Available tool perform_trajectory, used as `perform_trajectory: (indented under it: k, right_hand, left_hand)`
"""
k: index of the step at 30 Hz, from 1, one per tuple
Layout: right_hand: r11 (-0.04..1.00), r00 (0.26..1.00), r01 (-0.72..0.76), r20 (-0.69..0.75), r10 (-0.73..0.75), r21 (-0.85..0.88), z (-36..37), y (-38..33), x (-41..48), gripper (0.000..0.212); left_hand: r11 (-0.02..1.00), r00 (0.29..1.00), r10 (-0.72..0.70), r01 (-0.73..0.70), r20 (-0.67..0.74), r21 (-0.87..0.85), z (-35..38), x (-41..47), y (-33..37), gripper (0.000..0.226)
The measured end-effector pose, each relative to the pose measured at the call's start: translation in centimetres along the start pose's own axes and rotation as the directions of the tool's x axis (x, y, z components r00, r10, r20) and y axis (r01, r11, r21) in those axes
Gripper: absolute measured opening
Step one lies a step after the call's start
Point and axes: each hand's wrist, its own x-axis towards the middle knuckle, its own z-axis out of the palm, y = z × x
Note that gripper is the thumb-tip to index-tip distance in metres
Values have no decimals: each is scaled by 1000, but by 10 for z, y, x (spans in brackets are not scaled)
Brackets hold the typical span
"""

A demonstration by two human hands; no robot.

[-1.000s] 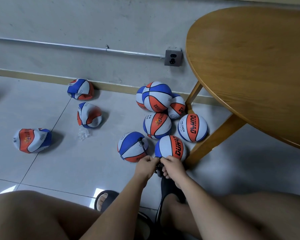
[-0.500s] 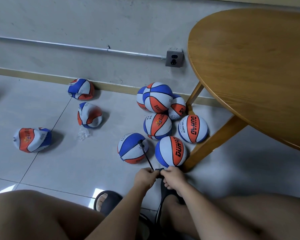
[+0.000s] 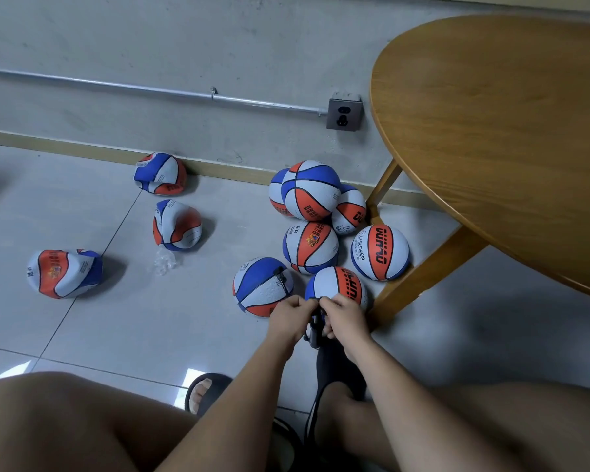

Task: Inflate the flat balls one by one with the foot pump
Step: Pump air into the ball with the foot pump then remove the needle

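Observation:
Both my hands grip the black handle of the pump (image 3: pixel 315 330), side by side: my left hand (image 3: pixel 288 318) on the left, my right hand (image 3: pixel 345 318) on the right. The pump's lower part is hidden behind my hands and my foot in a black slipper (image 3: pixel 338 369). A thin black hose runs from it to the valve of a round blue, white and orange ball (image 3: pixel 261 287) just ahead of my left hand. Three crumpled flat balls lie to the left: one by the wall (image 3: pixel 160 173), one in the middle (image 3: pixel 177 225), one far left (image 3: pixel 63 273).
Several round balls are bunched by the wall, among them a stacked one (image 3: pixel 310 190) and one (image 3: pixel 380 252) against the leg of a wooden table (image 3: pixel 491 131) on the right. A scrap of clear plastic (image 3: pixel 164 262) lies on the tiles. My other slippered foot (image 3: pixel 201 391) is lower left.
My hands went down with the pump handle half a second ago and have now come back up. The balls have not moved.

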Motion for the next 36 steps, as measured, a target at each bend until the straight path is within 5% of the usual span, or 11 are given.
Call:
perform_trajectory:
  k: [11,19,23,28,36]
  right_hand:
    - [967,980,-136,112,163,-216,-1,50,5,21]
    - [927,998,-20,46,40,-375,1,50,6,26]
    - [954,994,93,-25,-105,-285,2,10,2,30]
    - [972,975,187,-96,-202,-144,2,-24,-4,32]
    - [996,997,74,-13,-75,-48,-2,-1,0,18]
  left_hand:
    - [960,993,-118,111,11,258,3,-1,-47,37]
    - [965,997,-73,67,13,254,4,-5,-48,34]
    - [999,1000,11,-12,22,45,-6,-4,-8,23]
    - [996,996,85,-85,24,-21,-12,-3,32,27]
    - [999,999,43,-43,1,-24,-1,-2,9,29]
